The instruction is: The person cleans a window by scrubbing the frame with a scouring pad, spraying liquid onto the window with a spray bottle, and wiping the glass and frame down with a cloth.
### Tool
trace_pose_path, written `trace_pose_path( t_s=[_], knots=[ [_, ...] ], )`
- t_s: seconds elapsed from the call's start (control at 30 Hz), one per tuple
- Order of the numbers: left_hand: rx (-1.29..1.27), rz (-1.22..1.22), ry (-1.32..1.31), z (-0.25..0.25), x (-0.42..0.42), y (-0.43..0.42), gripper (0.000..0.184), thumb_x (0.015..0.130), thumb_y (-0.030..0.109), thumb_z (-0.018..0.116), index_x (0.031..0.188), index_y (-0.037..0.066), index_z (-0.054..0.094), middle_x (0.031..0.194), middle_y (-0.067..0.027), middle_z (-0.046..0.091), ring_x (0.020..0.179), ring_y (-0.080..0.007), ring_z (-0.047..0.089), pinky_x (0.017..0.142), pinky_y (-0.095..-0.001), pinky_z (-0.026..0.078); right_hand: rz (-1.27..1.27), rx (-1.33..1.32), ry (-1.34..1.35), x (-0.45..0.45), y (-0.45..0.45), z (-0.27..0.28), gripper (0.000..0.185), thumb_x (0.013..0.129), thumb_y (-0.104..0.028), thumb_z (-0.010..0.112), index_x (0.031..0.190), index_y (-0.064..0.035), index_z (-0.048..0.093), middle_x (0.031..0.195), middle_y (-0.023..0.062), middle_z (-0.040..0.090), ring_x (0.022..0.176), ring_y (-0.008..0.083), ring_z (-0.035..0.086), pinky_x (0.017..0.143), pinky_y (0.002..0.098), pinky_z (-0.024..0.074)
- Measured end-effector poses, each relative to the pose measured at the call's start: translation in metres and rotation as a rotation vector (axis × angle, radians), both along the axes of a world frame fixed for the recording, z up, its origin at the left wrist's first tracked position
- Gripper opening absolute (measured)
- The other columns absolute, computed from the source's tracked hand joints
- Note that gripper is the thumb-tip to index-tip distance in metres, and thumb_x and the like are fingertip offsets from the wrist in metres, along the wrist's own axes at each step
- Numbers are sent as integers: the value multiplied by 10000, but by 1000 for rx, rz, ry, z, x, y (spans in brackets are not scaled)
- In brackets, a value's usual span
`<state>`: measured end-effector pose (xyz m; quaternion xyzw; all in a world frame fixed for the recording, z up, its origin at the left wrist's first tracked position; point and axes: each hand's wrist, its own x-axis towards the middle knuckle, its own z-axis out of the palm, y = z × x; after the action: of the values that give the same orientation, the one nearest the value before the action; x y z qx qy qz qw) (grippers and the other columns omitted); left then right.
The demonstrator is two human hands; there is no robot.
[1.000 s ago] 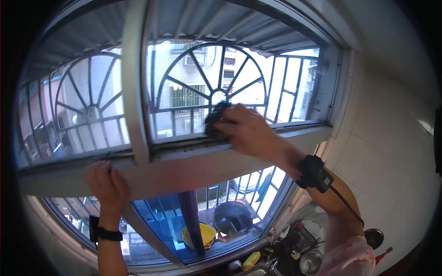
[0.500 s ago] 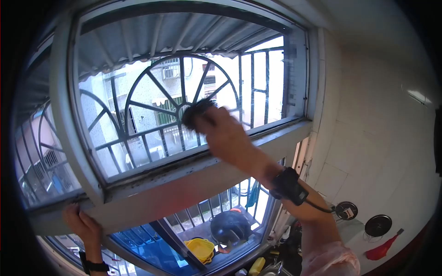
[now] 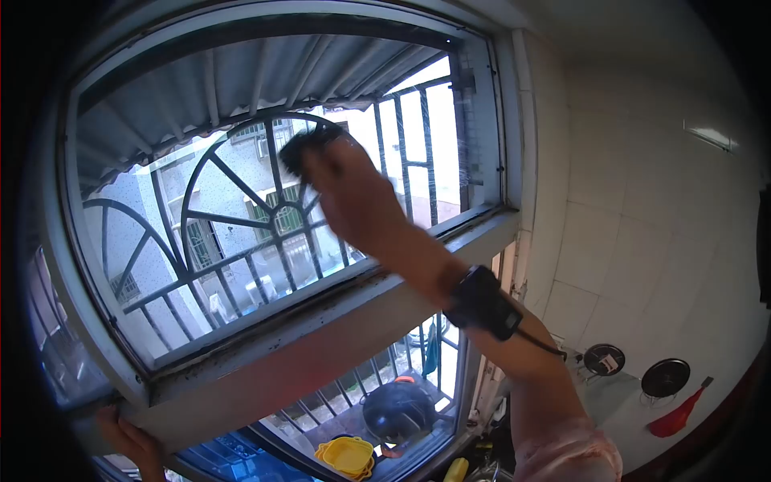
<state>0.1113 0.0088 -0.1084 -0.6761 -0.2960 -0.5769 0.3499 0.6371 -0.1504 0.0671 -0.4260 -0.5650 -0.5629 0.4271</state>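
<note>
My right hand [image 3: 353, 189] is closed around a black, rough-edged scrubbing brush [image 3: 303, 151], blurred by motion. It is held up against the upper window pane [image 3: 233, 173], which is speckled with drops. The wrist carries a black strapped device [image 3: 484, 303] with a cable running down the forearm. At the lower left my left hand [image 3: 128, 440] grips the edge of the window frame's crossbar [image 3: 265, 361], its fingers partly cut off by the dark edge of the view.
Metal bars and a corrugated awning [image 3: 265, 72] are outside the glass. Below, a yellow basket [image 3: 347, 456] and a dark round wok-like vessel [image 3: 397, 411] sit behind the lower window. Pot lids [image 3: 666, 377] and a red item [image 3: 675, 415] hang on the tiled wall.
My right hand has moved the brush upward across the pane, from the hub of the bar pattern to above it. The view has shifted, so the window sits farther left. My left hand stays at the crossbar.
</note>
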Motion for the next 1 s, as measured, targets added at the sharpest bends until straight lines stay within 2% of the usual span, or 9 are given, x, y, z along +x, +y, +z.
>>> trace_pose_path(
  t_s=[0.07,0.1,0.2,0.3,0.43,0.57,0.77,0.87,1.0],
  knots=[
    [-31,31,-21,-15,-11,14,269,1011,129,361,1139,-72,485,1149,-251,507,1082,-403,493,986,-447,362,-265,64,284,83,-23,38,242,890,-42,488,1116,-9,568,1089,221,563,957,373,600,813,442,549],
    [-37,40,-23,-14,-11,12,271,1012,130,358,1141,-72,485,1152,-250,505,1083,-402,491,989,-447,359,111,-26,808,129,-42,42,258,880,-29,502,1125,2,575,1079,219,586,877,372,627,814,468,536],
    [-32,18,-30,-14,-7,15,278,1015,132,350,1147,-72,484,1155,-247,500,1081,-396,487,995,-448,354,-1068,-302,477,205,-86,20,333,845,-6,548,1168,76,553,1087,226,586,844,363,625,832,458,530],
    [20,18,-46,-17,-4,16,284,1019,136,342,1147,-73,486,1150,-241,500,1075,-388,488,992,-450,355,-378,-22,714,147,-64,1,426,808,14,560,1225,80,502,1137,248,539,950,375,600,860,456,521],
    [57,75,-4,-19,-19,32,308,1027,173,340,1142,-71,488,1140,-237,503,1071,-381,486,981,-461,358,-32,11,-27,13,-21,33,469,742,36,579,1209,19,544,1088,247,513,996,401,551,866,436,505],
    [224,94,21,28,39,-29,312,989,224,422,941,-30,597,908,-217,601,805,-390,552,745,-504,436,-324,140,245,118,-35,111,241,840,-69,574,1060,29,584,1106,281,521,924,410,604,835,480,534],
    [244,101,27,29,42,-32,248,963,157,466,985,-42,613,937,-227,607,797,-379,571,710,-473,458,-720,176,733,283,-73,62,242,868,-138,545,1015,11,666,953,230,657,935,415,649,831,507,526],
    [166,151,19,-18,-17,25,390,1028,284,354,1122,-66,497,1117,-240,509,1057,-378,489,966,-472,360,-973,-69,344,277,-80,114,228,846,-134,547,954,11,686,951,237,665,951,419,648,806,508,535],
    [99,-11,11,-11,-12,14,374,996,293,402,1056,-55,527,1037,-223,540,1006,-367,505,925,-487,378,-358,215,134,131,-28,183,245,815,-167,570,963,5,660,878,238,620,799,394,638,713,487,539]
  ],
)
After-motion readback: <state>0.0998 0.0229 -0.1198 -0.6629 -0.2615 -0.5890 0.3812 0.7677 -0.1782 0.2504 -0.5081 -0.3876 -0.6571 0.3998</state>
